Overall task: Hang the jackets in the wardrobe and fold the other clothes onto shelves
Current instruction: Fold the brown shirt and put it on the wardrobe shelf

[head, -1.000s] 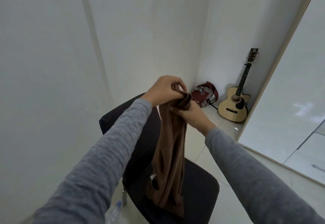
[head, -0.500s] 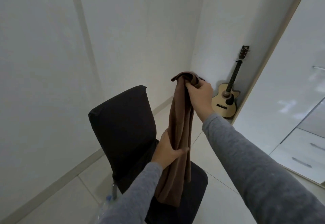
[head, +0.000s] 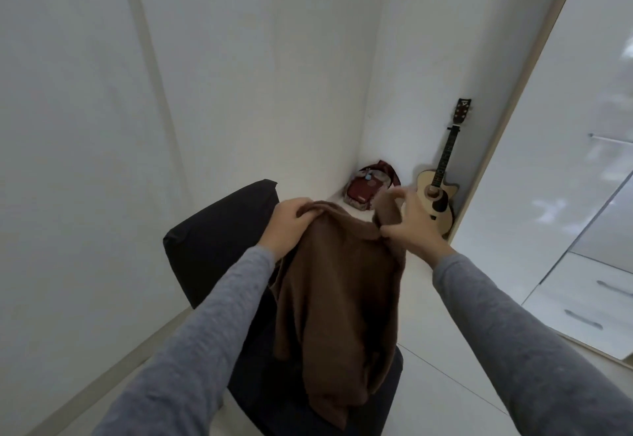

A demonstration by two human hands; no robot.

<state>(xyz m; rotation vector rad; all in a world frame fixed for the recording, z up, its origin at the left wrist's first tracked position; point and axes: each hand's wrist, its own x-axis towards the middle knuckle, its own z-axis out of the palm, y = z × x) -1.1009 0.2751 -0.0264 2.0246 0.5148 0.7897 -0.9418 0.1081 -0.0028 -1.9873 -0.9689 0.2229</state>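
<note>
A brown garment (head: 335, 298) hangs spread between my two hands above a black chair (head: 212, 233). My left hand (head: 291, 223) grips its top left edge, fingers curled over the cloth. My right hand (head: 407, 226) pinches the top right edge between thumb and fingers, with the other fingers lifted. The cloth's lower end drapes down to the chair seat. The white wardrobe (head: 561, 195) stands at the right, and two of its drawers (head: 589, 302) show low down.
An acoustic guitar (head: 440, 189) leans in the far corner beside a dark red bag (head: 363, 189) on the floor. White walls close in on the left and ahead. Pale floor tiles (head: 445, 398) lie to the right of the chair.
My left hand rose from the middle of the garment to its top edge. Both hands have pulled the bunched cloth apart, so it now hangs wider. My right hand has come lower.
</note>
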